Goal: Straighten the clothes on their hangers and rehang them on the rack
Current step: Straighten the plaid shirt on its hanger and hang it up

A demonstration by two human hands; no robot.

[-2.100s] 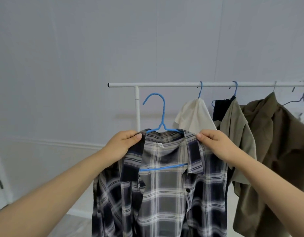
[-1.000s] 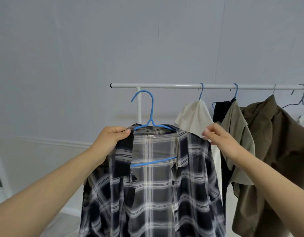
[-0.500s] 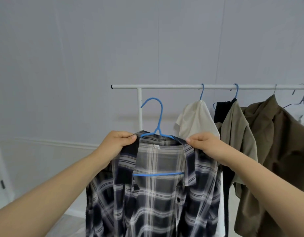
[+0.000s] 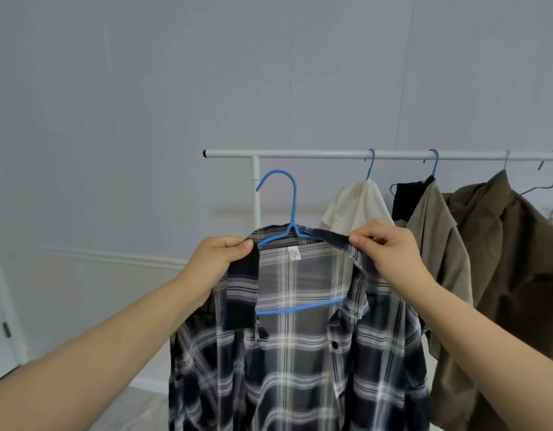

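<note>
Two bare forearms rise from the lower corners of the frame, with no sleeve, cuff, watch or bracelet in sight on either. The left hand point(image 4: 217, 259) is bare, without glove or ring visible, its thumbnail short and plain. The right hand point(image 4: 390, 248) is likewise ungloved, with short, unpainted nails on the thumb and forefinger; a small pale glint shows between its curled fingers, too small to identify. Nothing of the upper arms, shoulders or clothing enters the view.
</note>
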